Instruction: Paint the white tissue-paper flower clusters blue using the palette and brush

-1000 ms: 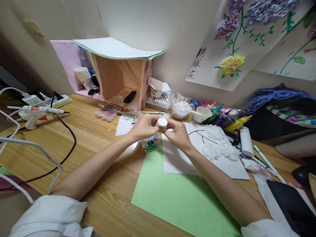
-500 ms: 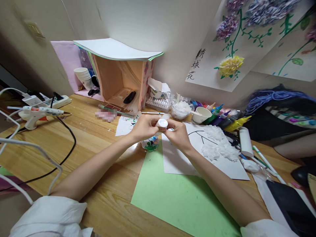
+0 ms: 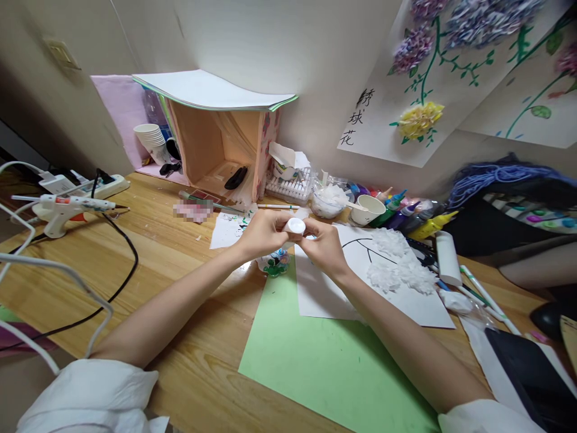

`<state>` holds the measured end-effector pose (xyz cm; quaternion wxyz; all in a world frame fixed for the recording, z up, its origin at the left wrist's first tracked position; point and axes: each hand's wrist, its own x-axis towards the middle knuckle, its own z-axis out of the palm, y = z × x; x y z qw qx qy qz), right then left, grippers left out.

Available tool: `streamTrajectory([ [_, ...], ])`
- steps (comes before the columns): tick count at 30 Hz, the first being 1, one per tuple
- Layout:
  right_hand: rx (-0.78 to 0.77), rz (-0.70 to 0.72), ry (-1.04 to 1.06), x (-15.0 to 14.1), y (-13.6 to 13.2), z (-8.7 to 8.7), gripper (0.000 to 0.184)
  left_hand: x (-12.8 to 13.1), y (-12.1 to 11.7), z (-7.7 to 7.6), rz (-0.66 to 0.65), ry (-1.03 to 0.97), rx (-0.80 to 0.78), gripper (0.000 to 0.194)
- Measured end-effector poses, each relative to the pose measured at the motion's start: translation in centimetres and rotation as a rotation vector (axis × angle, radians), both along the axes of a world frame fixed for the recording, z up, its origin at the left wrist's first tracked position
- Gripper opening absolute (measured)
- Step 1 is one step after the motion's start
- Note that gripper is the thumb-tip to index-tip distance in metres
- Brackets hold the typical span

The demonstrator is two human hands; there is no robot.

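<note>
My left hand [image 3: 264, 233] is wrapped round a small white round-topped container [image 3: 296, 225] held above the desk. My right hand [image 3: 325, 244] is closed next to it, its fingertips pinching a small white bit at the container's side. Both hands hover over the edge of a white sheet [image 3: 342, 282] with a black drawn stem and fluffy white paper tufts [image 3: 399, 264]. Just below the hands sits a small paint palette [image 3: 274, 264] with green and other colours. A green sheet [image 3: 324, 355] lies nearer to me.
A glue gun [image 3: 67, 207] and a black cable [image 3: 126, 264] lie at the left by a power strip [image 3: 106, 183]. An open cardboard box [image 3: 220, 144], paper cups [image 3: 151, 138], a bowl [image 3: 328, 201], a cup [image 3: 372, 208] and paint bottles [image 3: 419, 219] line the back. A black tablet [image 3: 532, 373] lies at the right.
</note>
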<state>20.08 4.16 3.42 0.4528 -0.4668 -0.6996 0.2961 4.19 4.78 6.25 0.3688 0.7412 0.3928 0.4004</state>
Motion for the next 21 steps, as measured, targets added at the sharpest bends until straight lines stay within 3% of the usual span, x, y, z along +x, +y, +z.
streamTrajectory([
  [10, -0.029, 0.038, 0.024, 0.1, 0.2, 0.2, 0.011, -0.2, 0.2, 0.2, 0.005, 0.036, 0.005, 0.013],
  [17, -0.057, 0.077, -0.012, 0.6, 0.5, 1.1, 0.015, -0.3, 0.6, 0.1, -0.064, 0.008, -0.052, 0.016],
  [21, -0.104, 0.077, 0.105, 0.7, 0.8, 1.4, 0.023, -0.4, 0.7, 0.6, -0.122, -0.02, -0.044, 0.028],
])
